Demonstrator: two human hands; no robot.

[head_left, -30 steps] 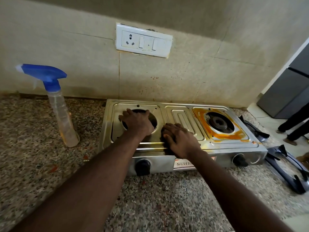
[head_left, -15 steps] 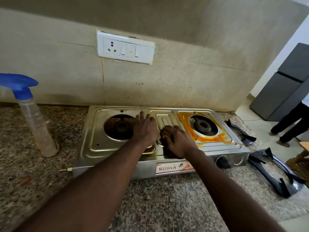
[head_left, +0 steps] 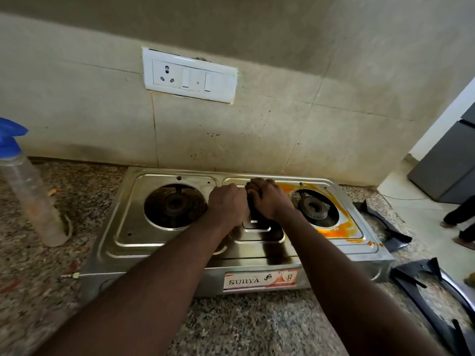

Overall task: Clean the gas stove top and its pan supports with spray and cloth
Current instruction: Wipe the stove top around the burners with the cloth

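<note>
The steel two-burner gas stove point(head_left: 133, 237) sits on the granite counter with both pan supports off. My right hand point(head_left: 270, 199) is shut on a dark cloth point(head_left: 253, 211) and presses it on the stove's middle panel, near the back. My left hand point(head_left: 227, 204) lies beside it, touching the cloth, with its fingers curled and hidden. Orange residue point(head_left: 344, 222) rings the right burner point(head_left: 314, 208). The left burner point(head_left: 176, 205) well looks dark and dry. A spray bottle point(head_left: 30, 194) with a blue head stands at the left.
Two black pan supports point(head_left: 385, 224) point(head_left: 437, 286) lie on the counter right of the stove. A wall socket plate point(head_left: 190, 75) hangs above. The counter ends at the right, where a person's legs point(head_left: 460, 217) and a grey fridge point(head_left: 447, 165) show.
Both hands have moved right and toward the back of the stove, from the left burner and front edge to the middle panel. My head has come closer.
</note>
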